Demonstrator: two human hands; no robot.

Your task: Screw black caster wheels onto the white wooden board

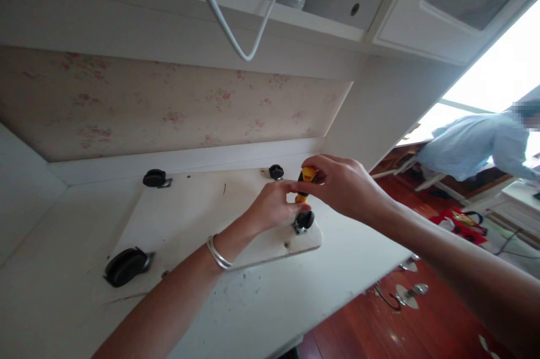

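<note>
A white board [189,218] with black caster wheels at its corners lies flat on the white desk [295,291]. My right hand [343,184] is closed round the top of a yellow and black screwdriver [304,183] that stands upright over the near right caster [304,221]. My left hand [272,207], a silver bangle at its wrist, pinches the lower part of the screwdriver just above that caster. Other casters sit at the near left [125,265], far left [155,178] and far right [276,171].
A floral back panel [169,106] and white cupboards [379,4] rise behind the desk. A white wire hanger [244,27] hangs overhead. To the right, red wooden floor [379,325] holds small metal parts [407,293]; a person in light blue [476,145] bends over there.
</note>
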